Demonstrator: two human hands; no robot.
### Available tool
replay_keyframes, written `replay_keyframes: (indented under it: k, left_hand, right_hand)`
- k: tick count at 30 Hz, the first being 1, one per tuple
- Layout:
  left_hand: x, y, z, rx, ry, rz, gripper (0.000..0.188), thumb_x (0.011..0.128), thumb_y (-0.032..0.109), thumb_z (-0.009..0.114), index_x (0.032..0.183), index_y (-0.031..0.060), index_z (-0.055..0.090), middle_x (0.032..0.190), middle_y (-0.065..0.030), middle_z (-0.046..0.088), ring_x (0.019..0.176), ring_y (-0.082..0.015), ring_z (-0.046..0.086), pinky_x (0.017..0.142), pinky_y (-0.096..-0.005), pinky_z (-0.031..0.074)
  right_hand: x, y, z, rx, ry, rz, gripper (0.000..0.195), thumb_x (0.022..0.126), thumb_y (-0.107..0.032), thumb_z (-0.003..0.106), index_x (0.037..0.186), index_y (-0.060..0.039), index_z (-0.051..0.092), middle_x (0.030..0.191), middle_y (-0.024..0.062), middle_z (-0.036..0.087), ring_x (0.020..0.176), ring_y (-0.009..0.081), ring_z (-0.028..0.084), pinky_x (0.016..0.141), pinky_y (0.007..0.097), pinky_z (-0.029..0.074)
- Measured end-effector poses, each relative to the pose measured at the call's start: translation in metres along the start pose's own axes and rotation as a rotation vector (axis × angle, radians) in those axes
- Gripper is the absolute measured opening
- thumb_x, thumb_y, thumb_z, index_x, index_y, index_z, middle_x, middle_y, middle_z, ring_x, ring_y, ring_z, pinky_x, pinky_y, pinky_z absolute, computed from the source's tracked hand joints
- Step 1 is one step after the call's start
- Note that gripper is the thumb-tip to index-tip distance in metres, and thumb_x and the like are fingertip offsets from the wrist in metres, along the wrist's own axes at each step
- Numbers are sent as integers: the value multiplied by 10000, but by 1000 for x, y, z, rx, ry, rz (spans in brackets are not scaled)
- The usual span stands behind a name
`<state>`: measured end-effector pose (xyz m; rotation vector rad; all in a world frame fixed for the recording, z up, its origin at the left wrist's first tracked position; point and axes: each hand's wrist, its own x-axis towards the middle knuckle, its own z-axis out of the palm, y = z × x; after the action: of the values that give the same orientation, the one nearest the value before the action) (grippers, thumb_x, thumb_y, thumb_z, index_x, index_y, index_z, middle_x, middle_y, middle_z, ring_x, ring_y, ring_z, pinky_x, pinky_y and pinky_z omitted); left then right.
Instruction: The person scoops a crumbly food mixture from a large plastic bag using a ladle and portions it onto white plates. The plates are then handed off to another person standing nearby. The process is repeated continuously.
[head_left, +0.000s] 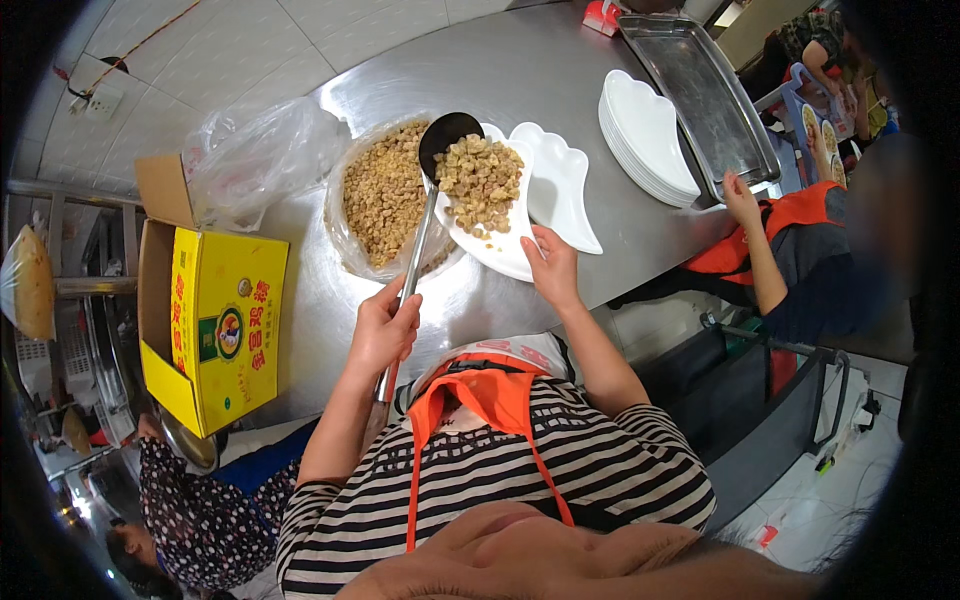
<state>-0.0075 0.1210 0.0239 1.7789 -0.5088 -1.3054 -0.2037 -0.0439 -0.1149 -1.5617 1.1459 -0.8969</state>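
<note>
My left hand (385, 328) grips the long metal handle of a ladle (429, 225). The ladle's dark bowl (448, 136) is tipped at the edge of a white scalloped plate (504, 259). Small diced tan food pieces (481, 178) lie heaped on this plate. My right hand (553, 264) pinches the plate's near right rim. Left of the plate, a large basin (452, 271) lined with clear plastic holds much more of the same diced food (381, 196). A second white plate (561, 184) sits close to the right, with no food visible on it.
A yellow cardboard box (236, 322) bearing writing stands open at left, beside clear plastic bags (266, 154). Stacked white plates (646, 142) and a metal tray (705, 97) are at right. A co-worker's hand (741, 199) reaches the table edge; another person (217, 510) is at lower left.
</note>
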Motion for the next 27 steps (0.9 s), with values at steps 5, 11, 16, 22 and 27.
replay_keyframes:
  k: [5, 11, 16, 22, 27]
  left_hand:
    - [8, -10, 0, 102, 113, 110, 395, 933, 112, 564, 1319, 59, 507, 588, 18, 489, 396, -50, 405, 325, -232, 311]
    - [13, -7, -4, 82, 146, 142, 410, 929, 107, 565, 1332, 65, 506, 583, 6, 500, 394, -60, 423, 332, -239, 332]
    - [18, -6, -10, -169, 73, 106, 433, 937, 100, 548, 1363, 79, 471, 582, 11, 481, 382, -58, 402, 322, -234, 319]
    - [20, -3, -2, -85, 54, 142, 442, 933, 107, 560, 1366, 81, 473, 581, 17, 489, 396, -51, 406, 335, -232, 331]
    - [30, -20, 9, 263, 132, 339, 443, 917, 102, 566, 1354, 92, 496, 603, 25, 493, 423, -48, 419, 370, -215, 347]
  right_hand:
    - [-6, -1, -2, 75, -7, 7, 297, 855, -100, 672, 1085, 77, 610, 903, 180, 695, 811, 177, 670, 699, 283, 515]
    - [-14, 1, -10, 160, -49, 33, 273, 874, -87, 649, 1090, 72, 599, 943, 146, 692, 842, 156, 656, 721, 271, 512]
    - [-13, -10, -24, 559, -210, 481, 269, 909, -86, 605, 1127, 67, 569, 1002, 143, 677, 871, 156, 641, 736, 266, 510]
    - [-29, -26, -45, 603, -240, 389, 259, 933, -116, 570, 1121, 62, 566, 1007, 147, 666, 865, 161, 630, 730, 273, 510]
    - [-39, -24, -57, 494, -129, 301, 279, 937, -139, 564, 1139, 54, 559, 1007, 132, 657, 862, 161, 622, 725, 273, 507]
